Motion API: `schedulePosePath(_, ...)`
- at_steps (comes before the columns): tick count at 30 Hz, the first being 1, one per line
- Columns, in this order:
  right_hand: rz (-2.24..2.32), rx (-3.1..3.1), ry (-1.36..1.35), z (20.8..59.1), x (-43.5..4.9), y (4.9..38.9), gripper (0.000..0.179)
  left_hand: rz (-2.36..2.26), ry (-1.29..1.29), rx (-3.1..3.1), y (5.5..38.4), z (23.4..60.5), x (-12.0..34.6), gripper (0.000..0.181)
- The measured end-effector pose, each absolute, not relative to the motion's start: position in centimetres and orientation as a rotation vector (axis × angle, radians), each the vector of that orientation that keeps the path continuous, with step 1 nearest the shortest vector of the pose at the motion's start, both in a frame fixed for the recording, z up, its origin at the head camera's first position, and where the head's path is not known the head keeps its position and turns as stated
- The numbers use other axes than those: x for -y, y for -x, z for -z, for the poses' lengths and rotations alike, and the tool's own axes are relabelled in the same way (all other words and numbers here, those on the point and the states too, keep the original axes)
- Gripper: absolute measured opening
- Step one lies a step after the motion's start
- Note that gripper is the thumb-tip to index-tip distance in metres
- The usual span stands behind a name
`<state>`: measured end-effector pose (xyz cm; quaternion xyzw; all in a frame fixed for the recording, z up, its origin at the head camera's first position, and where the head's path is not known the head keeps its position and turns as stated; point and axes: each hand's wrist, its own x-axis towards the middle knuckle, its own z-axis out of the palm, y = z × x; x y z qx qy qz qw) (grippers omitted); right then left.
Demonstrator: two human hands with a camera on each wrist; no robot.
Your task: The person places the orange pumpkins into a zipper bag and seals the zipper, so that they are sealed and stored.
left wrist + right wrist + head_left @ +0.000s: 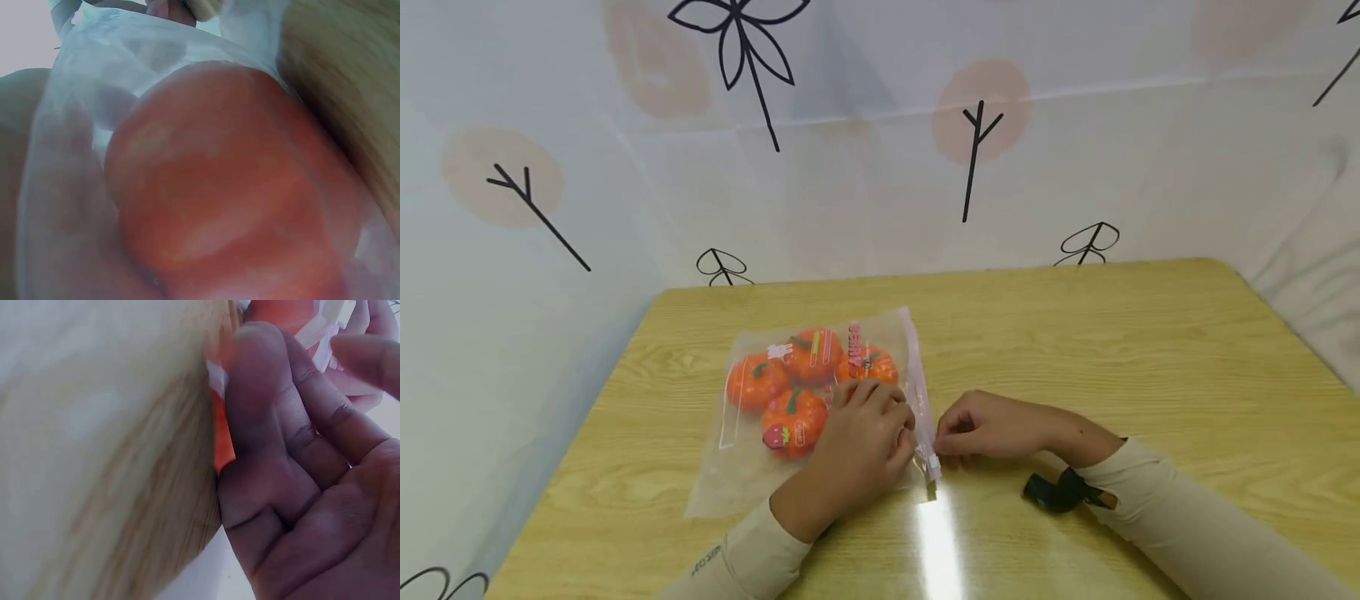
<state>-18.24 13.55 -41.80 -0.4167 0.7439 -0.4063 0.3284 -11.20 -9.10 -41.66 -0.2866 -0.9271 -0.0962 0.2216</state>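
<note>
A clear slider zip bag (721, 487) with a pink-edged closure (917, 375) lies flat on the table, holding several small orange pumpkins (757, 385) with green stems. Over the bag's right part, my left hand (861, 433) grips the plastic near the closure with curled fingers. At the closure's near end, my right hand (1000, 425) pinches the white slider (934, 462) between thumb and fingers; its fingertips partly hide the grip. One pumpkin (225, 181) fills the left wrist view behind cloudy plastic. The right wrist view shows curled right fingers (256, 400) close to the tabletop.
The wood-grain table (1112, 333) has a far edge against a white patterned cloth (865, 192). A black strap (1054, 492) is around the right wrist by the sleeve. Bright glare (938, 542) shows on the table's near part.
</note>
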Motion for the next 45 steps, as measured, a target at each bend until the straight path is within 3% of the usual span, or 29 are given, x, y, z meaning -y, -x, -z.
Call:
schedulePosePath(7,1.055,-1.898,1.052,41.6,-13.3,17.7,0.038,0.261,0.785,2.592,11.2,41.6,9.1,0.011)
schedulePosePath(22,1.096,-1.724,1.135,41.4,-12.8,17.1,0.029,0.35,0.8,2.565,11.2,41.6,9.3,0.009)
schedulePosePath(30,1.176,-1.787,0.993,41.3,-13.1,17.7,0.028,0.336,0.881,2.441,11.3,41.5,9.2,0.003)
schedulePosePath(39,1.285,-1.788,0.814,41.4,-13.6,18.6,0.038,0.238,1.001,2.429,11.3,41.2,8.8,0.032)
schedulePosePath(45,1.332,-1.728,0.794,41.4,-13.6,18.6,0.043,0.211,0.972,2.496,11.3,41.2,8.9,0.029)
